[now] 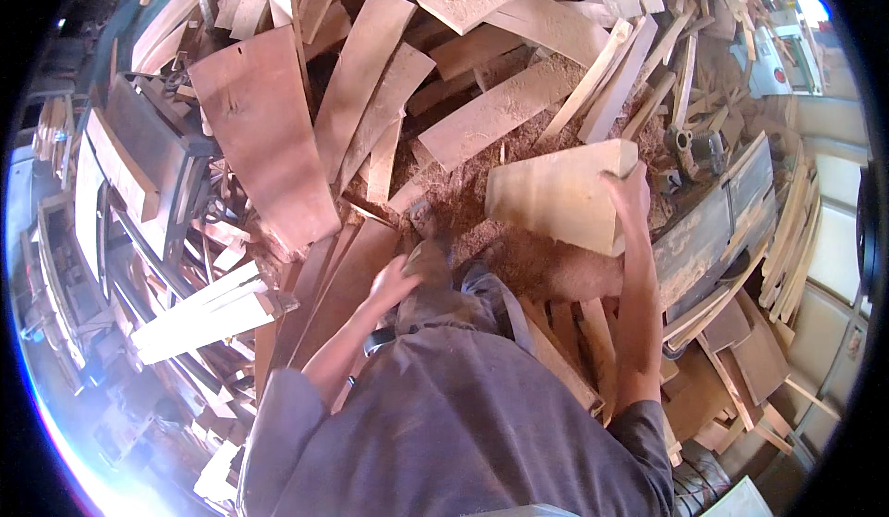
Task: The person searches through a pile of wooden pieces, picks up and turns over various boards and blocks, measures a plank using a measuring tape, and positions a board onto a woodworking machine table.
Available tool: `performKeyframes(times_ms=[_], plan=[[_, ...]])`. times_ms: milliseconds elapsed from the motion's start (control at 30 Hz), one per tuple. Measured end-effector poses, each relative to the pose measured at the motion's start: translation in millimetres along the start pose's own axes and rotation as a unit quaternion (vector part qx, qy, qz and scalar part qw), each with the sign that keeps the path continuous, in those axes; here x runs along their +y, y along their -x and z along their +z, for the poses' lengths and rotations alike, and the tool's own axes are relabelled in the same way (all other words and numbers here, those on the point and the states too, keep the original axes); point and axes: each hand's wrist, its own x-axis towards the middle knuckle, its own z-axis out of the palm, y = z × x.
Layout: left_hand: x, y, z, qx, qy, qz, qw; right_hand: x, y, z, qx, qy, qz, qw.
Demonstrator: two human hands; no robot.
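A thick, pale wooden block (551,193) with a tapered shape is tilted in front of me on the right. My right hand (630,191) grips its right end, with the thumb over the near face and the other fingers partly hidden behind the edge. My left hand (395,283) hangs near my left leg, its fingers apart and slightly bent, with nothing seen in it. A wide reddish-brown board (264,128) leans ahead of that hand, and darker planks (356,281) lie just beside it.
Loose boards (500,114) pile up ahead over reddish sawdust (546,262). At left stands a dark metal-framed machine (153,165) with white-lit timber (204,313) next to it. A worn grey beam (718,230) and stacked slats (792,239) run along the right.
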Motion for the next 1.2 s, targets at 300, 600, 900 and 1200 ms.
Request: performKeyframes(times_ms=[300, 600, 900, 1200], plan=[[-144.3, 16.0, -40.2, 0.167, 0.065, -0.117, 0.977, 90.3, 61.2, 18.2, 0.024, -0.048, -0.082, 0.995], [-36.2, -22.2, -79.6, 0.136, 0.098, 0.019, 0.986, 29.4, 48.1, -46.9, -0.067, -0.159, -0.073, 0.982], [10.2, -82.7, -95.4, 0.183, 0.020, -0.022, 0.983, -24.2, 15.0, -59.5, -0.068, 0.037, -0.197, 0.977], [104.7, -98.9, -96.6, 0.227, 0.018, 0.006, 0.974, -47.7, -40.7, -59.2, -0.069, 0.018, -0.284, 0.956]])
